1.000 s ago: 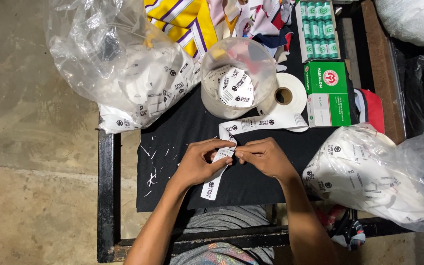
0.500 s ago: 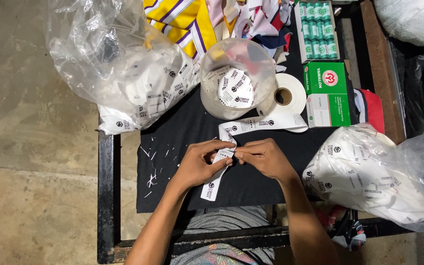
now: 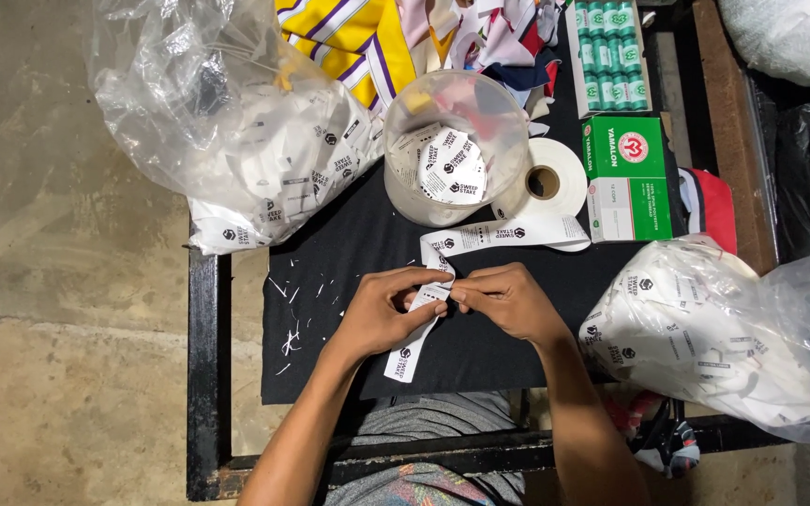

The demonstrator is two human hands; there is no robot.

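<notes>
Both hands, left hand [image 3: 382,314] and right hand [image 3: 508,302], pinch the white label strip [image 3: 480,236] over the black bench [image 3: 349,262], fingertips nearly touching.

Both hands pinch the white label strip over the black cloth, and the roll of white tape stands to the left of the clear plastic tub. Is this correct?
Not quite. In the head view, the roll of white tape stands to the right of the clear plastic tub, not the left. The left hand and right hand do pinch the white label strip over the black cloth.

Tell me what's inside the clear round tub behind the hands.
The clear tub holds loose white printed labels, piled against its wall. What lies beneath them at the bottom is covered, so it cannot be told.
</notes>
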